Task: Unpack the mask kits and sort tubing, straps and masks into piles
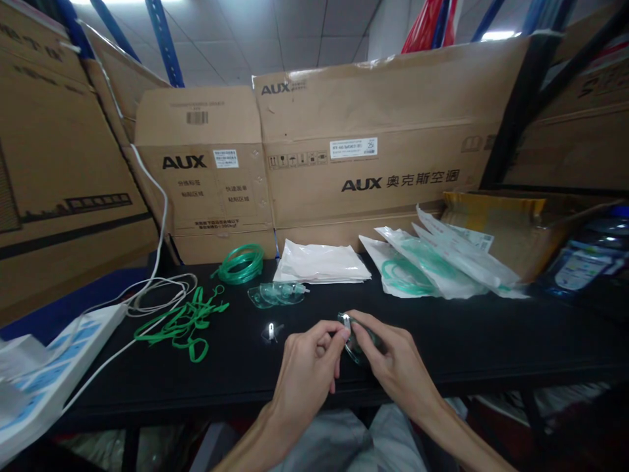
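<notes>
Just above the front of the black table, my right hand (393, 357) grips a clear green face mask (354, 354), largely covered by the fingers. At the mask's upper end is a shiny metal nose clip (346, 320). My left hand (307, 364) is closed, its thumb and fingertips pinching at this clip. To the left lies a small clear piece with a metal strip (271, 332). Behind it rest several clear green masks (278, 294), nested together. Green elastic straps (189, 321) lie in a tangle farther left.
A green tubing coil (240, 264) and white bags (322, 262) lie at the back. Bags with green tubing (413, 269) lean right, near an open carton (496, 216) and a blue bottle (584, 262). A power strip (73, 367) and white cable (160, 229) occupy the left.
</notes>
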The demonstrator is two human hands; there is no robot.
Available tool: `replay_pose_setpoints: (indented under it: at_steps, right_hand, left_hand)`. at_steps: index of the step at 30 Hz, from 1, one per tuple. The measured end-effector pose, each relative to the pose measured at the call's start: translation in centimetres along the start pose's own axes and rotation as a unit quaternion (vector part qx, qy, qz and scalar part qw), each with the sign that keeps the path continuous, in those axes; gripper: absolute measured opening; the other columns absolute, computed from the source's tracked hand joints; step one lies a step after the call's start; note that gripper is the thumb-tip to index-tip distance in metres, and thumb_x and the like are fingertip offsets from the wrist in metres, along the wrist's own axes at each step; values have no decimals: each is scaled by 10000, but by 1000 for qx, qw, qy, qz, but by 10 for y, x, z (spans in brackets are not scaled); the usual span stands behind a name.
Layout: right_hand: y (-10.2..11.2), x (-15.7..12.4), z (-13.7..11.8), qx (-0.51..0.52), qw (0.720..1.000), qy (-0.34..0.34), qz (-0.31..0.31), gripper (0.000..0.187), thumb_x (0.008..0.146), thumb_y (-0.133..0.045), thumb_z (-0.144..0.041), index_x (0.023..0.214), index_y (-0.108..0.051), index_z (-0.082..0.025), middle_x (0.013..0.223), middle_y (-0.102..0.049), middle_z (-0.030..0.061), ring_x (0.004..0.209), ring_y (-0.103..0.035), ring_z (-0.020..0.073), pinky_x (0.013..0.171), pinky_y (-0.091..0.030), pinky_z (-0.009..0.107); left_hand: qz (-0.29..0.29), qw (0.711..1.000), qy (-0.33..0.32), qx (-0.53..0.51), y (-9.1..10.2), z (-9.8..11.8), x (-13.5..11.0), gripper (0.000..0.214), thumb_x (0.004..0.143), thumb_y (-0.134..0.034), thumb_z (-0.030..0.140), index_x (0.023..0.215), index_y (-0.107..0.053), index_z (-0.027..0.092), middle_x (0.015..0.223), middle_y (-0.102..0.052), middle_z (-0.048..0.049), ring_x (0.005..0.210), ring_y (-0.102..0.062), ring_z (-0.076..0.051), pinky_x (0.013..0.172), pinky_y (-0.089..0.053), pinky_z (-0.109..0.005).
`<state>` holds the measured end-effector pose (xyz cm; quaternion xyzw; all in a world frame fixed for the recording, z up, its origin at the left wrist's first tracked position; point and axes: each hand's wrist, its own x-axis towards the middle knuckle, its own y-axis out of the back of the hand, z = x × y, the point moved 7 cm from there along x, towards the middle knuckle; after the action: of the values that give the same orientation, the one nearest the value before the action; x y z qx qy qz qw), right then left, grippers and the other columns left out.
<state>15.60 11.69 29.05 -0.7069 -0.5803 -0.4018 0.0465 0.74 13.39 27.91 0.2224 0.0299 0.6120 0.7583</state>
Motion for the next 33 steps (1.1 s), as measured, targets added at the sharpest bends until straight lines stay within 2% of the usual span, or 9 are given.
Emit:
replay_pose_setpoints:
  at_steps: [3, 10, 12, 14, 16, 19, 22, 27, 33]
  right_hand:
    - [0, 1, 1, -4, 1000, -6, 3, 283, 962, -562, -273, 1097, -767, -131, 1080, -801, 113, 920, -774, 210, 843, -588, 244]
    - [-1, 2, 2, 2, 999, -44, -17, 249, 965, -550, -279, 1056, -751, -164, 915, -797, 54, 751, -745, 172, 722, -569, 213]
    - [-2, 2, 3, 3, 998, -48, -30, 264, 979, -540, -302, 1077, -746, -169, 897, -790, 46, 753, -740, 170, 734, -564, 215]
    - [-4, 2, 3, 8, 998, -49, -46, 280, 996, -526, -328, 1104, -738, -181, 968, -791, 50, 823, -745, 177, 771, -555, 219]
    - [-5, 2, 3, 17, 997, -52, -57, 293, 1009, -514, -351, 1132, -729, -194, 1056, -785, 55, 919, -743, 186, 830, -540, 228]
    - [-6, 3, 4, 29, 995, -58, -71, 300, 1022, -498, -387, 1138, -713, -212, 1071, -777, 47, 962, -736, 188, 862, -521, 239]
    - [-7, 3, 3, 32, 994, -63, -83, 275, 1023, -496, -409, 1129, -671, -225, 1028, -767, 28, 924, -728, 180, 836, -506, 248]
    - [-9, 3, 1, 70, 988, -79, -116, 219, 1019, -513, -420, 1070, -587, -220, 861, -726, -9, 753, -680, 149, 716, -488, 234]
    - [-10, 5, -1, 111, 980, -48, -158, 160, 965, -589, -304, 1084, -623, -203, 1027, -710, 37, 946, -682, 189, 827, -514, 255]
  left_hand:
    - [1, 1000, 5, -13, -1, -1, 0, 376, 961, -560, 508, 964, -715, 166, 486, -514, 70, 349, -474, -76, 363, -340, -152]
    - [-47, 998, -26, 12, 4, 0, 4, 311, 973, -578, 460, 953, -698, 174, 506, -499, 76, 401, -477, -81, 413, -380, -165]
    - [0, 996, -69, 53, 14, 4, 6, 235, 951, -640, 408, 1008, -684, 185, 629, -565, 54, 475, -527, -89, 451, -419, -175]
    - [41, 983, -145, 105, 23, 13, 5, 208, 937, -682, 341, 1099, -680, 211, 875, -653, -3, 646, -619, -116, 536, -492, -193]
    - [39, 960, -228, 156, 24, 23, 3, 219, 963, -660, 290, 1177, -682, 250, 1130, -670, -44, 909, -675, -161, 726, -568, -239]
    - [23, 927, -308, 214, 23, 31, -1, 257, 982, -638, 268, 1236, -677, 271, 1257, -681, -46, 1154, -643, -208, 989, -536, -346]
    - [23, 911, -327, 250, 24, 34, -2, 327, 933, -709, 287, 1256, -661, 254, 1261, -709, -51, 1153, -655, -229, 991, -527, -387]
    - [5, 905, -336, 263, 27, 36, -5, 356, 916, -739, 262, 1258, -641, 241, 1247, -727, -43, 1133, -665, -218, 969, -514, -384]
    - [-19, 895, -361, 263, 30, 38, -5, 331, 935, -714, 231, 1256, -634, 218, 1246, -727, -60, 1124, -660, -225, 980, -507, -411]
